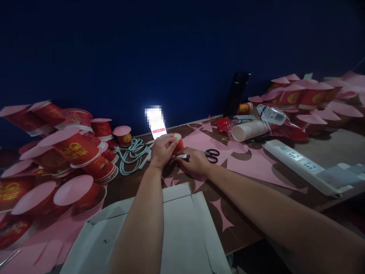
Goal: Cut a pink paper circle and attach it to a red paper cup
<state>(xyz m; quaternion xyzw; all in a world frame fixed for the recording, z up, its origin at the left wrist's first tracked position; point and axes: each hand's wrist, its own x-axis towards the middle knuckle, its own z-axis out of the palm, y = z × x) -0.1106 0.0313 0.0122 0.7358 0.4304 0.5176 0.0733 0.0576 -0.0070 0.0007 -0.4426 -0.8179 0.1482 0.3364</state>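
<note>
My left hand [162,150] is closed around a small red paper cup [179,144], which is tilted with its pale round end up. Close beside it, my right hand [195,161] grips a slim white pen-like stick [182,156], its tip against or very near the cup; I cannot tell whether it touches. Black-handled scissors [212,155] lie just beyond my right hand. Behind my left hand a lit phone [158,129] stands propped up. Pink paper scraps [221,215] with curved cut edges lie around both hands.
Red cups with pink paper discs [75,146] are heaped at left; more such cups [293,95] stand at back right. A coiled pale cable [129,154], a bagged stack of cups [251,130], a power strip [296,163] and a white cardboard box [182,228] surround my arms.
</note>
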